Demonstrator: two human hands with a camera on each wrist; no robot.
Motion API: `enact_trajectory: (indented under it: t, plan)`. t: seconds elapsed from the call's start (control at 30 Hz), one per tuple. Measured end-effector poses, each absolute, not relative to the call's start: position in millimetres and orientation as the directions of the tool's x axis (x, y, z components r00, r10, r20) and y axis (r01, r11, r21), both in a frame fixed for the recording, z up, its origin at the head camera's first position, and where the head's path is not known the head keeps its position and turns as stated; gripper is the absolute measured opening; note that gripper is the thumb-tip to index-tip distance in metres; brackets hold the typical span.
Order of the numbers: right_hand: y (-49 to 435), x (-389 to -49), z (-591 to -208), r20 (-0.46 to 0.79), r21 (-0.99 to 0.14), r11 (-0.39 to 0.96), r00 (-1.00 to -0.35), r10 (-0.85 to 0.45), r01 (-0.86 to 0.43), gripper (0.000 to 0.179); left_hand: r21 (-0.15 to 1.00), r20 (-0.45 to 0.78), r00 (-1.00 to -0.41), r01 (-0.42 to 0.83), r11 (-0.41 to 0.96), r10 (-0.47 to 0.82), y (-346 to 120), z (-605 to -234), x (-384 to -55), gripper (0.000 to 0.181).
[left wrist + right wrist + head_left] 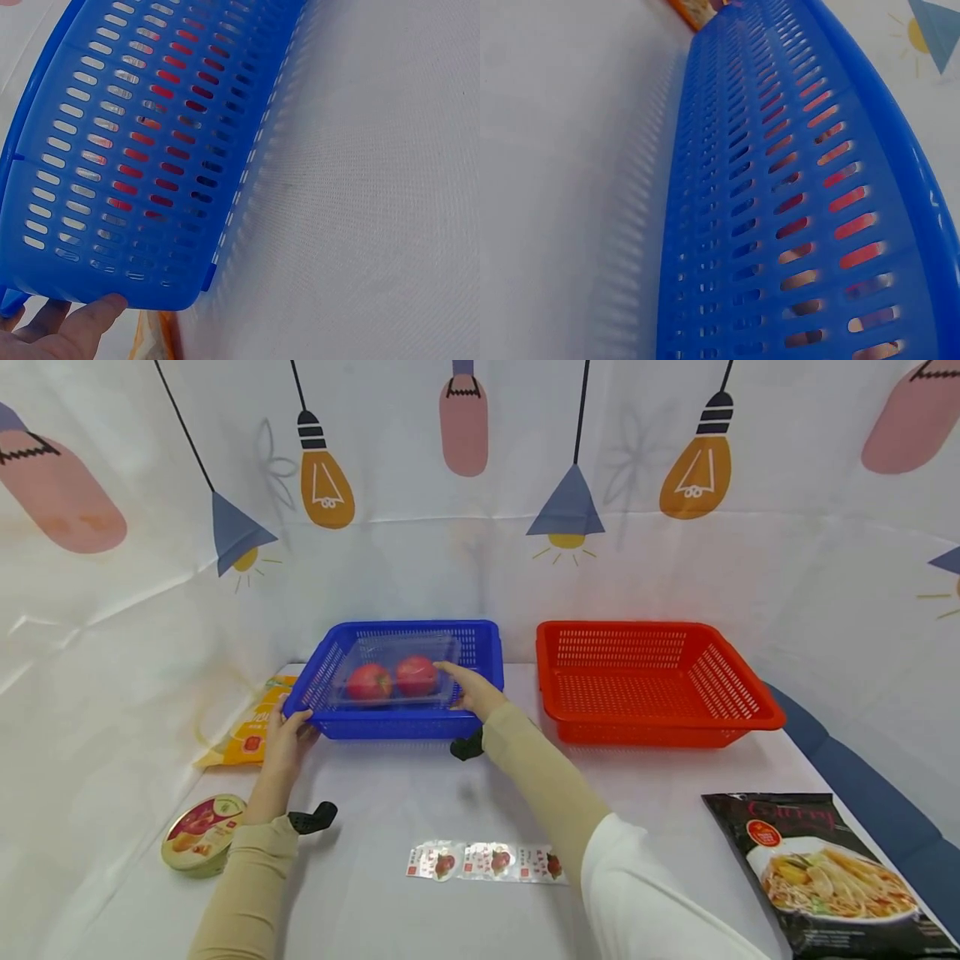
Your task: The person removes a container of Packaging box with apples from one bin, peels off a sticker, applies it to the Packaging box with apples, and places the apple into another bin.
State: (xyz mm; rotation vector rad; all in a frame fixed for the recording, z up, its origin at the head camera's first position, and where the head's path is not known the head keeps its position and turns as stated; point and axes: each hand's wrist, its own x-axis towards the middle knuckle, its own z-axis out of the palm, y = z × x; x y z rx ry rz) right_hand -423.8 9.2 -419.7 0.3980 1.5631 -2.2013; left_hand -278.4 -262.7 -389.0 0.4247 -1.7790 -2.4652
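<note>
In the head view a blue plastic basket (405, 725) holds a clear plastic box (393, 652) with two red apples (369, 682) inside. My left hand (285, 745) grips the basket's left front corner; the left wrist view shows the thumb against the blue wall (161, 281). Over the basket's front right rim reaches my right hand (474, 690), its fingers and thumb spread around the right end of the box. From the right wrist camera that hand is mostly hidden behind the slotted basket side (780, 187), with red showing through the slots.
Right of the blue basket stands a red basket (667, 733). A yellow-orange packet (243, 739) lies at the left, with a round lidded tub (201, 835) nearer. A strip of small sachets (487, 862) lies in front, and a black noodle pack (832, 868) at right.
</note>
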Motion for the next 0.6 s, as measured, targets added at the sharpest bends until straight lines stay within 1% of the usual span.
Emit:
enact_trajectory:
  t: [0.07, 0.1, 0.13, 0.2, 0.33, 0.47, 0.53, 0.6]
  plan:
    - [9.7, -400.1, -396.9, -0.462, -0.805, -0.327, -0.869, -0.176, 0.494, 0.076, 0.94, -0.182, -0.957, -0.103, -0.325, -0.225, -262.2, -388.6, -277.4, 0.069]
    - [9.2, -391.7, -388.7, -0.465, -0.798, -0.34, -0.867, -0.178, 0.497, 0.073, 0.94, -0.182, -0.957, -0.101, -0.326, -0.226, -261.7, -388.1, -276.6, 0.069]
    - [9.0, -381.2, -378.7, -0.48, -0.778, -0.367, -0.859, -0.178, 0.511, 0.067, 0.939, -0.184, -0.956, -0.102, -0.328, -0.23, -261.3, -388.0, -276.3, 0.068]
    - [10.9, -371.0, -369.0, -0.483, -0.76, -0.395, -0.855, -0.191, 0.517, 0.058, 0.938, -0.183, -0.955, -0.099, -0.331, -0.233, -260.4, -387.5, -275.9, 0.068]
    - [13.4, -363.7, -359.7, -0.495, -0.768, -0.373, -0.852, -0.172, 0.521, 0.043, 0.933, -0.179, -0.958, -0.092, -0.347, -0.226, -259.2, -386.7, -276.3, 0.068]
    - [14.6, -364.9, -356.2, -0.476, -0.79, -0.357, -0.866, -0.155, 0.498, 0.026, 0.934, -0.177, -0.958, -0.092, -0.345, -0.226, -257.5, -385.3, -278.5, 0.068]
    - [15.6, -364.4, -353.3, -0.466, -0.798, -0.355, -0.872, -0.152, 0.488, 0.02, 0.932, -0.182, -0.955, -0.092, -0.349, -0.234, -256.8, -384.8, -279.6, 0.067]
    - [16.8, -363.4, -349.8, -0.463, -0.805, -0.339, -0.873, -0.153, 0.487, 0.021, 0.932, -0.187, -0.952, -0.094, -0.35, -0.243, -257.1, -385.2, -280.6, 0.067]
